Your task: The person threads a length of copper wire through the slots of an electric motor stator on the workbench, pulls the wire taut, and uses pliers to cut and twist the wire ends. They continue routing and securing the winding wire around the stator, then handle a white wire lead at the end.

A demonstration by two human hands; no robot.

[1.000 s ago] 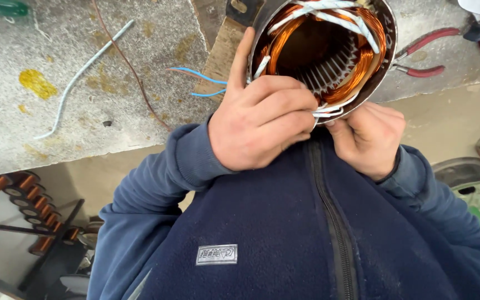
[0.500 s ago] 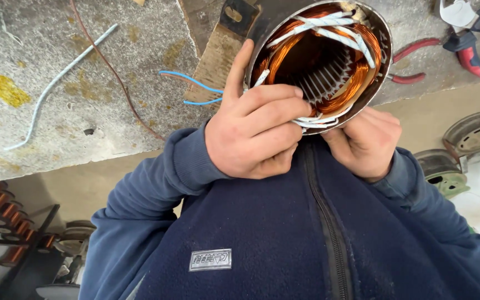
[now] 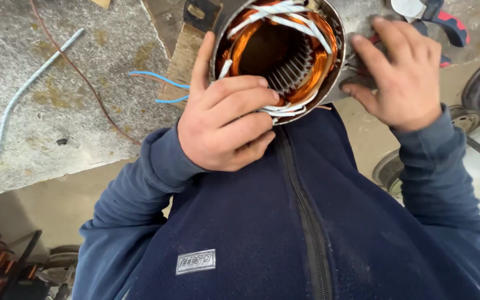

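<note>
Looking down from the head camera, the round metal motor stator with copper windings and white insulating sleeves (image 3: 281, 53) sits at the near edge of the stained grey stone workbench (image 3: 56, 100), tipped so its open bore faces the person. The left hand (image 3: 223, 119) is curled over the lower rim, thumb up along the housing's outer wall and fingers hooked onto the white-sleeved leads, apparently steadying the housing while pinching them in place. The right hand (image 3: 404, 78) is spread, fingers wide, flat against the housing's right side and holding nothing; it braces the stator from rolling. Red-handled pliers (image 3: 445, 28) lie just behind that hand, partly hidden. Loose blue wires (image 3: 159, 89) and a pale grey cable (image 3: 29, 89) lie on the bench, left of the stator.
</note>
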